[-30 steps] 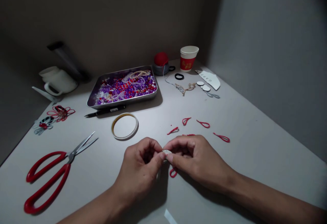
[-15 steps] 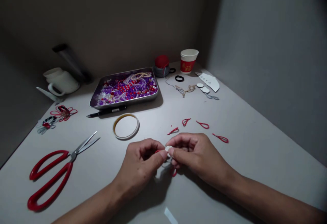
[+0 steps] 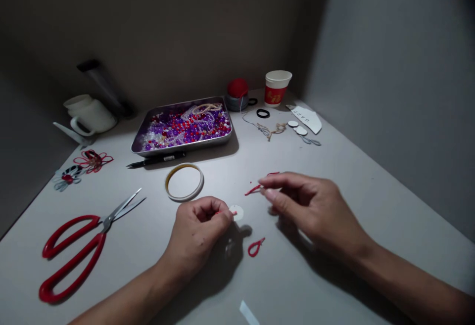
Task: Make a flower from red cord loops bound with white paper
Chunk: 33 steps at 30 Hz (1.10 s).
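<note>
White disc [image 3: 236, 212] w/ a bit of red cord sits pinched in our left hand [image 3: 196, 233], near the table's [image 3: 371, 206] front-centre. Our right hand [image 3: 315, 206] has thumb & forefinger closing on 1 red loop [image 3: 253, 189]; 1 more loop [image 3: 255, 247] lies loose below the disc. Toward the left edge: 1 pr red scissors [image 3: 74, 251], 1 tape ring [image 3: 184, 182]. At the back: 1 bead tray [image 3: 182, 126], 1 paper cup [image 3: 277, 87].

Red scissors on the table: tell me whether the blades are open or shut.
Slightly open. The red scissors lie flat on the table, untouched, with a narrow gap between the blade tips.
</note>
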### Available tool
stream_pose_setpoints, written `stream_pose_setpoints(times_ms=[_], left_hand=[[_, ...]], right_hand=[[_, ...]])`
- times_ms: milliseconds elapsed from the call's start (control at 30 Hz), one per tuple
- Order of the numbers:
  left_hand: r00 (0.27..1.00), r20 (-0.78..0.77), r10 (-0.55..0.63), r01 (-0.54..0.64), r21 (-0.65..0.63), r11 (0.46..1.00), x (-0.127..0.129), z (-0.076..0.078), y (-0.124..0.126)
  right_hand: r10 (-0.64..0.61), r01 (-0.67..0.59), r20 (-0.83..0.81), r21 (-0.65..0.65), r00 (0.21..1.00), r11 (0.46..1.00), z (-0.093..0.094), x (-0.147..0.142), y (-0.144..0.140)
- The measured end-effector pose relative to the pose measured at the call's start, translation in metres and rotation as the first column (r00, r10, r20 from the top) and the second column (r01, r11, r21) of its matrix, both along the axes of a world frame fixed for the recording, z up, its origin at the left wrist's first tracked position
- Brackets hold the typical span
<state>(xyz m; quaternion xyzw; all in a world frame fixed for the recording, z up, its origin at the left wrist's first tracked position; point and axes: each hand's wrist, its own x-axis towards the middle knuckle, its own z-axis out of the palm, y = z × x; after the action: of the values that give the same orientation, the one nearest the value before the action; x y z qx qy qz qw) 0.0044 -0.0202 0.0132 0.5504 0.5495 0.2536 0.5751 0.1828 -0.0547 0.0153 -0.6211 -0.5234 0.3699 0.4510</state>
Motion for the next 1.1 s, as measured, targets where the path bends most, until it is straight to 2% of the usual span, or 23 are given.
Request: stream_pose_setpoints(times_ms=[67,133,200,300,367,433,500,633,700,833,933,1033,1100], left_hand=[[0.999,0.019,0.035,-0.035,-0.008,0.999,-0.002,-0.002,0.0],[0.998,0.034,0.052,-0.051,-0.006,0.999,-0.002,-0.004,0.0],[0.998,0.043,0.053,-0.053,0.003,0.999,-0.003,-0.005,0.0],[0.998,0.043,0.041,-0.042,0.02,0.999,-0.002,-0.005,-0.001],[0.999,0.038,0.032,-0.033,0.025,0.999,-0.001,-0.003,0.0],[0.999,0.036,0.028,-0.029,0.026,0.999,-0.001,-0.002,0.0],[0.999,0.037,0.03,-0.031,0.024,0.999,-0.001,-0.002,0.0],[0.997,0.062,0.052,-0.054,0.022,0.998,-0.003,-0.004,-0.001],[0.994,0.089,0.062,-0.065,0.026,0.998,-0.005,-0.007,-0.001],[0.989,0.133,0.061,-0.067,0.042,0.997,-0.005,-0.009,-0.001],[0.987,0.146,0.073,-0.079,0.032,0.996,-0.004,-0.009,-0.001],[0.982,0.165,0.092,-0.097,0.025,0.995,-0.004,-0.01,-0.001],[0.979,0.179,0.103,-0.107,0.018,0.994,-0.006,-0.011,-0.001]], right_hand=[[-0.034,0.034,0.172,0.007,0.984,0.999,0.008,0.013,0.003],[0.027,-0.024,0.297,-0.014,0.954,1.0,0.014,0.023,0.005],[0.199,-0.204,0.352,-0.023,0.914,0.979,0.016,0.027,0.005],[0.464,-0.49,0.422,-0.053,0.779,0.87,0.011,0.018,-0.002],[0.533,-0.56,0.5,-0.11,0.683,0.821,0.006,0.007,-0.007],[0.562,-0.578,0.557,-0.171,0.611,0.798,0.002,-0.001,-0.01],[0.565,-0.58,0.579,-0.186,0.587,0.793,0.0,-0.002,-0.01],[0.45,-0.494,0.578,-0.092,0.681,0.865,0.004,0.009,-0.005],[0.432,-0.476,0.596,-0.094,0.677,0.875,0.006,0.014,-0.004],[0.532,-0.54,0.641,-0.21,0.554,0.815,0.005,0.011,-0.006],[0.584,-0.576,0.642,-0.259,0.497,0.775,0.004,0.007,-0.007],[0.583,-0.576,0.624,-0.247,0.52,0.779,0.005,0.009,-0.006],[0.559,-0.557,0.585,-0.209,0.587,0.804,0.005,0.012,-0.005]])
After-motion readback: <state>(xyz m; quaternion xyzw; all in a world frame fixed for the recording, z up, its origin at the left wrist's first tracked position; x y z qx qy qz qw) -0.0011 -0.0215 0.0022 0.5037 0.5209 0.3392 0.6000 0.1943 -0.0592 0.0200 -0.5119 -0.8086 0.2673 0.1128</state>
